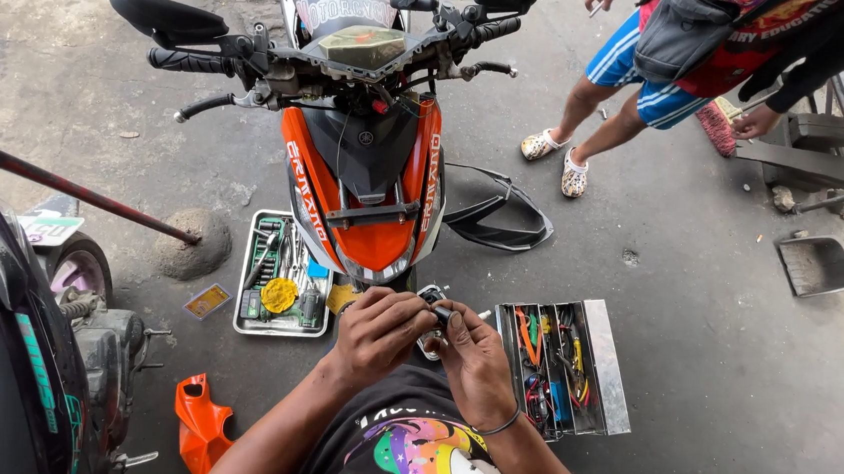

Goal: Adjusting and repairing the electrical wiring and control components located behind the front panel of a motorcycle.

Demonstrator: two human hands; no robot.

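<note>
— What is held, and how?
— A small metal part [429, 318] is pinched between both hands: left hand [379, 332] curled tight over it, right hand [473, 356] closed beneath. Its long axis cannot be told.
— Where?
— Just before the orange motorcycle [370, 193], between a socket tray [283, 276] and an opened metal toolbox [563, 363].

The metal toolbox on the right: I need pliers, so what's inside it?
Inside the metal toolbox lie orange, red, yellow and blue handled hand tools, heaped; which are pliers is unclear, and lower layers are covered.
</note>
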